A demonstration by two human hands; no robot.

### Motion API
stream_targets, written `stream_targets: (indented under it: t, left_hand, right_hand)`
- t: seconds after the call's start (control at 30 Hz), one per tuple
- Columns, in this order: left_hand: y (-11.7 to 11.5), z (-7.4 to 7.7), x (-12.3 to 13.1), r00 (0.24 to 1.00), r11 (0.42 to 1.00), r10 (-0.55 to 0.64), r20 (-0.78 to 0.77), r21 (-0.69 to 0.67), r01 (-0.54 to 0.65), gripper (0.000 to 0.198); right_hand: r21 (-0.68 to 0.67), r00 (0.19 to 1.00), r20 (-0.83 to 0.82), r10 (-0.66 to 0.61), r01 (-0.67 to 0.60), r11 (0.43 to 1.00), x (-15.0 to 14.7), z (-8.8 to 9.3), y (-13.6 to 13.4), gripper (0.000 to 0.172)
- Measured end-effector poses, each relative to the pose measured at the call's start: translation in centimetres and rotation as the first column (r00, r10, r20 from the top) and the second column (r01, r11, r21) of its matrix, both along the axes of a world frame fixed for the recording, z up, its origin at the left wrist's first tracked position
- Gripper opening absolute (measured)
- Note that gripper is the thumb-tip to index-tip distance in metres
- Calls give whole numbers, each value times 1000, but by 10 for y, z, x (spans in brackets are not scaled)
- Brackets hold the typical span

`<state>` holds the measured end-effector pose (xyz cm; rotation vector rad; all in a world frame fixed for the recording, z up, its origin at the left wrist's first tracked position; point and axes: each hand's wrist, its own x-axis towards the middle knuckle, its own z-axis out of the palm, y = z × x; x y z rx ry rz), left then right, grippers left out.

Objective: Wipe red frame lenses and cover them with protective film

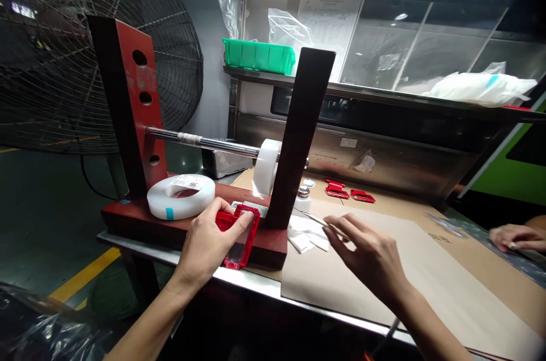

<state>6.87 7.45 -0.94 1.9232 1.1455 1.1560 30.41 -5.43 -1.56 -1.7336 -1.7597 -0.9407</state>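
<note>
My left hand (210, 239) grips a red plastic frame (252, 230) with a clear middle, thumb across its front, in front of the base of a dark red roll stand (279, 241). In my right hand (362, 241) are thin metal tweezers (314, 218), pinched between thumb and fingers and pointing left toward the stand's upright. Below the tweezers' tip lie folded white wipes (305, 234). A white roll (267, 167) hangs on the stand's metal rod (209, 143). Flat on the stand's base rests another roll of translucent tape (181, 197).
Several red plastic parts (341, 190) and a metal-capped bottle (303, 193) are at the back of the cardboard-covered table (367, 287). A green bin (259, 57) sits on the shelf. A large fan (179, 37) stands left. Another person's hand (518, 236) is at right.
</note>
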Motion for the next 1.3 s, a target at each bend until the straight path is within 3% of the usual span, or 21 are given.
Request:
stream_targets:
  t: [0.1, 0.27, 0.47, 0.7, 0.77, 0.8, 0.9, 1.0, 1.07, 1.13, 1.3]
  left_hand:
    - [-5, 1, 2, 998, 999, -31, 48, -33, 33, 39]
    - [-18, 7, 7, 990, 991, -108, 88, -71, 114, 36]
    - [-26, 7, 11, 979, 981, -169, 118, -74, 178, 34]
    - [-29, 9, 11, 971, 976, -191, 145, -73, 203, 34]
    - [-31, 9, 12, 970, 975, -200, 142, -73, 211, 34]
    - [-33, 9, 12, 969, 974, -203, 140, -73, 215, 34]
    - [-39, 9, 14, 965, 970, -220, 141, -74, 232, 34]
    - [-45, 8, 15, 960, 962, -248, 130, -88, 260, 33]
    - [-48, 7, 15, 960, 961, -254, 116, -79, 264, 32]
    - [-49, 5, 15, 962, 964, -251, 107, -57, 258, 31]
    - [-49, 1, 14, 962, 965, -257, 92, -29, 261, 30]
  right_hand:
    - [-165, 976, -186, -115, 85, 983, 20, -18, -16, 15]
    - [-446, 929, -243, -280, 150, 882, 41, -44, -31, 14]
    - [-527, 928, -273, -253, 76, 846, 51, -53, -31, 8]
    - [-444, 935, -274, -224, 83, 892, 44, -41, -28, 15]
    - [-361, 921, -369, -123, -20, 932, 30, -28, -26, 21]
    - [-306, 891, -452, -38, -114, 945, 20, -20, -24, 23]
    - [-121, 691, -699, 184, -368, 922, -13, 4, -16, 19]
    - [34, 514, -796, 319, -488, 872, -41, 19, -5, 15]
    - [93, 440, -818, 371, -535, 839, -53, 23, 1, 14]
    - [124, 414, -818, 400, -553, 824, -60, 23, 6, 13]
    - [128, 450, -788, 421, -548, 827, -65, 22, 9, 10]
